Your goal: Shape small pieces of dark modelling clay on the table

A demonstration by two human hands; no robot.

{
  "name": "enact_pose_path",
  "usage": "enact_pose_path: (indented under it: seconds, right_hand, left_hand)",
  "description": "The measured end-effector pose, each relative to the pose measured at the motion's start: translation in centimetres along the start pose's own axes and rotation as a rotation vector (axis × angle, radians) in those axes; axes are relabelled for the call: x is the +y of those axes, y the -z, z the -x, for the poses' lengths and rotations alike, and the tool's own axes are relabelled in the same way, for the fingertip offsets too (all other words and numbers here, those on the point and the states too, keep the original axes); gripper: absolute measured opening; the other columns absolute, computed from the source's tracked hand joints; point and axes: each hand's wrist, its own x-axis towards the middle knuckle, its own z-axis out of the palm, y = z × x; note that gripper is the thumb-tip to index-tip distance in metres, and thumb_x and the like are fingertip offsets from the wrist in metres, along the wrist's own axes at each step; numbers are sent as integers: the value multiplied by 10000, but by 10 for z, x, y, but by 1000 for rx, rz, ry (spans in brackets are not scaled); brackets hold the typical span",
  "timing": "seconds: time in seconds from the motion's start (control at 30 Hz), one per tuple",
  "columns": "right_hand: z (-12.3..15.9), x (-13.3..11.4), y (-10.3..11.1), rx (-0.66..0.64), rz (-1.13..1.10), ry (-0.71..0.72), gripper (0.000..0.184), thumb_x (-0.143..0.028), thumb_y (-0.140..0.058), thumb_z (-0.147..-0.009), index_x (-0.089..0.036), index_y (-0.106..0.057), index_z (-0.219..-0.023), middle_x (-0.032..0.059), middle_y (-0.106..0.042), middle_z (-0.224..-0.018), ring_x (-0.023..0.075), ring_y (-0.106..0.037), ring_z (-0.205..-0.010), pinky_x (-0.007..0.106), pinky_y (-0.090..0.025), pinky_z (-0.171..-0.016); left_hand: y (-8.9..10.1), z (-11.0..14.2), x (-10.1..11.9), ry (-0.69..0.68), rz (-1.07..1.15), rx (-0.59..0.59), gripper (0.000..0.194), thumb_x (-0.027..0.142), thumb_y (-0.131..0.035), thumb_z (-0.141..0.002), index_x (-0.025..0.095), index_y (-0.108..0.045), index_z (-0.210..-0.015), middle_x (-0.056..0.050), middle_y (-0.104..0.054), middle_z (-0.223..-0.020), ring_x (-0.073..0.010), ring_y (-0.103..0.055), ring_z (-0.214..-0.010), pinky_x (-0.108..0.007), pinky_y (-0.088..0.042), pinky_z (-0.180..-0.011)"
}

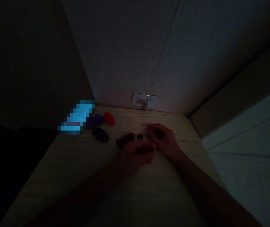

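The scene is very dark. Both my hands rest on a light wooden tabletop, close together. My left hand has its fingers curled toward the right hand; what lies under them is hidden. My right hand is curled too, its fingertips pinched near a small dark round piece. A dark reddish oblong object lies just left of my left hand's fingers.
Further left lie a small black object with a red spot, a red object, a purple one and a glowing blue screen. A wall socket sits at the table's back edge. Walls close in behind and left.
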Motion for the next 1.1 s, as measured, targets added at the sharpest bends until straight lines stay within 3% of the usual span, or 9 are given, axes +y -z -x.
enact_pose_path:
  seconds: [0.13,0.27,0.47,0.6,0.73,0.83,1.1]
  right_hand:
    - [-1,0,1,32,-10,-52,260,-338,-748,-858,-192,-752,-1074,65,-768,-918,164,-662,-712,301,-535,-653]
    - [0,-2,1,39,-19,-34,240,-331,-734,-867,-195,-752,-1065,72,-770,-987,151,-645,-704,292,-517,-635]
    - [3,-4,3,117,12,-58,204,-365,-702,-913,-200,-763,-1015,47,-751,-885,139,-610,-664,266,-458,-587]
    - [5,-21,8,153,-84,-83,173,-358,-715,-918,-212,-779,-985,29,-746,-861,129,-618,-672,259,-474,-610]
    - [17,-49,16,35,-218,-99,152,-350,-734,-920,-236,-818,-973,17,-733,-801,116,-634,-654,243,-514,-614]
    - [32,-63,15,-87,-243,-62,151,-281,-788,-885,-276,-836,-1028,35,-741,-901,142,-708,-775,249,-564,-664]
    - [48,-61,7,-114,-280,124,272,-177,-841,-840,-342,-836,-1056,36,-737,-1001,152,-731,-842,280,-624,-737]
  left_hand:
    - [-1,1,-1,-34,26,-35,380,338,-963,-577,137,-726,-797,26,-622,-608,-86,-538,-554,-248,-379,-586]
    - [-1,1,-2,-58,179,-122,435,481,-919,-680,100,-743,-791,7,-592,-615,-90,-518,-543,-260,-421,-567]
    - [-2,2,-2,-9,240,-164,416,494,-851,-778,108,-702,-742,-18,-606,-659,-102,-520,-551,-274,-464,-567]
    - [-1,1,-3,-29,226,-144,466,553,-818,-793,127,-664,-686,-9,-581,-602,-112,-513,-530,-279,-465,-557]
    - [-1,-1,-6,-92,174,-121,545,624,-777,-804,141,-619,-610,0,-545,-568,-108,-489,-509,-278,-447,-538]
    - [1,-3,-9,-153,104,-87,527,640,-804,-767,149,-649,-657,15,-544,-570,-102,-478,-507,-264,-414,-527]
    - [2,1,-13,-222,-37,-58,614,736,-797,-693,160,-611,-590,12,-532,-557,-105,-465,-542,-271,-349,-556]
